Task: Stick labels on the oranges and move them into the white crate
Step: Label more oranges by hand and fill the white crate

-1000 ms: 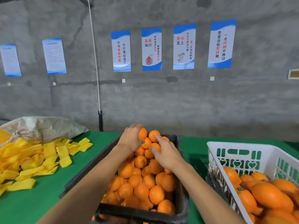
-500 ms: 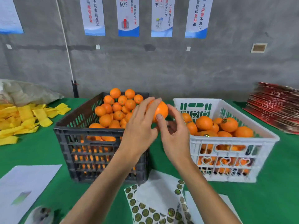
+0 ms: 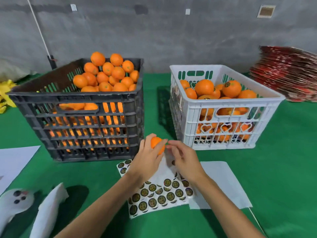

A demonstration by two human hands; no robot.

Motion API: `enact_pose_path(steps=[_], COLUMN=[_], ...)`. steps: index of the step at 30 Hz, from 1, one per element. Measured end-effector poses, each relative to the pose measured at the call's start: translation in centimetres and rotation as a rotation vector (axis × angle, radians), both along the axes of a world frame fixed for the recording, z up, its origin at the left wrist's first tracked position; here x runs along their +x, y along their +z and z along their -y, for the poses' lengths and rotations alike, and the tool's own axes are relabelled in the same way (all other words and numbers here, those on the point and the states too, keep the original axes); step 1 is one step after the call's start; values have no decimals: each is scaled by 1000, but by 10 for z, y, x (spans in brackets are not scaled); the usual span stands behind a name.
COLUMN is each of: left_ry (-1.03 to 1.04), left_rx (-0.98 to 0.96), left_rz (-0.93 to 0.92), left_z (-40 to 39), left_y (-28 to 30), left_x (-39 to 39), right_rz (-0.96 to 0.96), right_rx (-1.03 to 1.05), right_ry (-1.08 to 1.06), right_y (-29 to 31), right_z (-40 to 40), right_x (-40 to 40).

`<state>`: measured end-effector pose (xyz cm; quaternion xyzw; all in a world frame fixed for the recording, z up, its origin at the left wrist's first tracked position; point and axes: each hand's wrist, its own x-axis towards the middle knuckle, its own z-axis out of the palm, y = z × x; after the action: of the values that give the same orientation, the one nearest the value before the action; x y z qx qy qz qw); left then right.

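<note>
My left hand (image 3: 147, 159) grips an orange (image 3: 157, 144) low over the table, in front of the gap between the two crates. My right hand (image 3: 184, 159) is just right of it, fingers loosely curled, fingertips near the orange; I cannot tell whether it holds a label. A sheet of round dark-and-gold labels (image 3: 161, 194) lies under both wrists. The black crate (image 3: 82, 117) on the left is heaped with oranges. The white crate (image 3: 224, 117) on the right holds several oranges, some with labels.
Green cloth (image 3: 283, 160) covers the table. White backing sheets lie at right (image 3: 221, 182) and far left (image 3: 13, 162). A white roll and paper (image 3: 48, 210) sit near left. Yellow wrappers (image 3: 6, 95) are far left; a red stack (image 3: 288, 73) is far right.
My hands lifted an orange out of the black crate and brought it down toward me over the label sheet. The view tilted down from the wall to the table.
</note>
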<state>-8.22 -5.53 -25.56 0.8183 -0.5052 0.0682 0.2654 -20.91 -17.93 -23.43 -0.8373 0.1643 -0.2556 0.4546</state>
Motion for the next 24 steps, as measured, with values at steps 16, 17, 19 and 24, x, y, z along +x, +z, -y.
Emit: enact_pose_path(steps=[16, 17, 19, 24], left_ry=[16, 9, 11, 7], left_rx=[34, 27, 20, 5], left_rz=[-86, -87, -82, -93], left_z=[11, 11, 10, 8], left_y=[-7, -6, -4, -4], left_x=[15, 14, 13, 12], right_rz=[-224, -214, -199, -144], right_rx=[-296, -290, -272, -176], right_ry=[207, 196, 188, 207], right_y=[-34, -35, -36, -38], right_z=[5, 5, 5, 2], right_x=[-36, -35, -34, -31])
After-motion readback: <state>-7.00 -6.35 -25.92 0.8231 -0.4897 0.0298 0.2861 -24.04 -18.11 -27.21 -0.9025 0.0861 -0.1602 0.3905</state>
